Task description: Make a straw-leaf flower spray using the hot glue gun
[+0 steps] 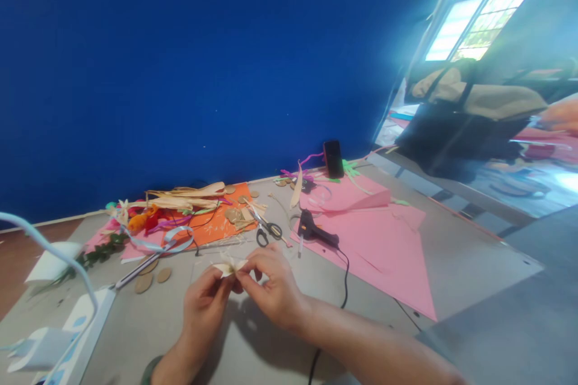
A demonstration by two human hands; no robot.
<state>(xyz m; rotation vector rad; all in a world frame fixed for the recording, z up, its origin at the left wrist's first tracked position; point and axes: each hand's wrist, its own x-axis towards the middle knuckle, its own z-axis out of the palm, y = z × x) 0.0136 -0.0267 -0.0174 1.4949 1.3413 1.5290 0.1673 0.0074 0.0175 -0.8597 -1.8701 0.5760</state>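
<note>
Between my two hands is a small cream-coloured flower [229, 267] with pointed petals, apparently made of dried husk. My left hand [205, 298] pinches it from the left and below. From the right, the thumb and forefinger of my right hand [270, 284] close on a petal near its centre. Both sets of fingertips almost meet, and they hide the flower's underside. Just beyond my right hand lie black-handled scissors [270, 230]. A black glue gun [318, 231] rests on pink paper to the right, its cord trailing toward me.
Pink sheets [383, 252] cover the right of the table. Orange paper [212, 222] carries husk strips [187, 197]. A phone [333, 159] leans upright against the blue partition [203, 72]. Wooden discs [144, 283] and a white power strip [85, 337] lie left. Another person's hand [560, 115] shows far right.
</note>
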